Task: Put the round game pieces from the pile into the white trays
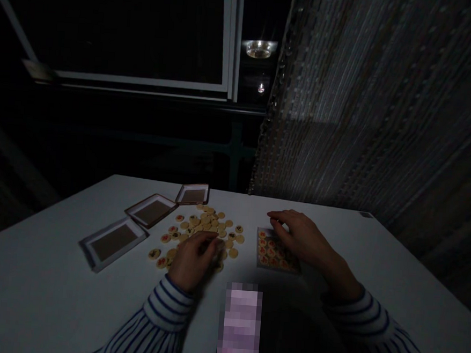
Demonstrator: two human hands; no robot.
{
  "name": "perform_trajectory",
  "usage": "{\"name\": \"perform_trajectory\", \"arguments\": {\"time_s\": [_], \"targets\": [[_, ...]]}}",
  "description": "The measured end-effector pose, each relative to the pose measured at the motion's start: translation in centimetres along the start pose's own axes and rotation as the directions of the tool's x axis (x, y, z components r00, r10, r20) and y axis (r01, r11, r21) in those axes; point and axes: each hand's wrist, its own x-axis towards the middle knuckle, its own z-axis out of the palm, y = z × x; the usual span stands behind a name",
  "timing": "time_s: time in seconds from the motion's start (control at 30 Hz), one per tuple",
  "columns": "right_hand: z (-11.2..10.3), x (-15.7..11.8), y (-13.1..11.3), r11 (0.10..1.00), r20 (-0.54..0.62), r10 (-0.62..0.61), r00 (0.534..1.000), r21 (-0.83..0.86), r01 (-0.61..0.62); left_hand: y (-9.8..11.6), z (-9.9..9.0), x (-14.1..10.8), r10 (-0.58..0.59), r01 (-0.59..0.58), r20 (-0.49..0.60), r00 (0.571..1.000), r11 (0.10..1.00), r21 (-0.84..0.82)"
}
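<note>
Many round wooden pieces (207,217), some with red or dark characters, lie loosely spread over the middle of a white table. Over the near part of this spread is my left hand (193,257), its fingers curled with thumb and fingertips close together; whatever they may hold is hidden. To the right, a shallow box (270,252) holds rows of round pieces with red characters. My right hand (298,234) hovers at the box's upper right edge, fingers stretched to the left and apart from the thumb, with nothing visible in it.
Three shallow, open box parts stand left of the pieces: a pale one (113,241), a brown-rimmed one (151,211) and a smaller one (193,194) farther back. A bead curtain (323,123) hangs behind the table (50,287). A pixelated patch covers the near middle.
</note>
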Motion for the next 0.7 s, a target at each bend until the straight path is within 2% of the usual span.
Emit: {"name": "perform_trajectory", "arguments": {"time_s": [0.27, 0.47, 0.7], "targets": [[0.0, 0.0, -0.9, 1.000, -0.007, -0.001, 1.000, 0.031, 0.001, -0.9, -1.7, 0.4, -0.042, 0.043, -0.055, 0.998, 0.999, 0.021], [0.6, 0.2, -1.5, 0.999, 0.017, 0.008, 1.000, 0.052, -0.009, -2.7, -1.6, 0.5, -0.063, 0.059, -0.171, 0.983, 0.998, -0.026], [1.3, 0.3, -1.2, 0.998, 0.013, 0.032, 0.999, 0.045, -0.032, -4.4, -1.7, -0.1, -0.085, 0.085, -0.178, 0.980, 0.996, -0.011]]}}
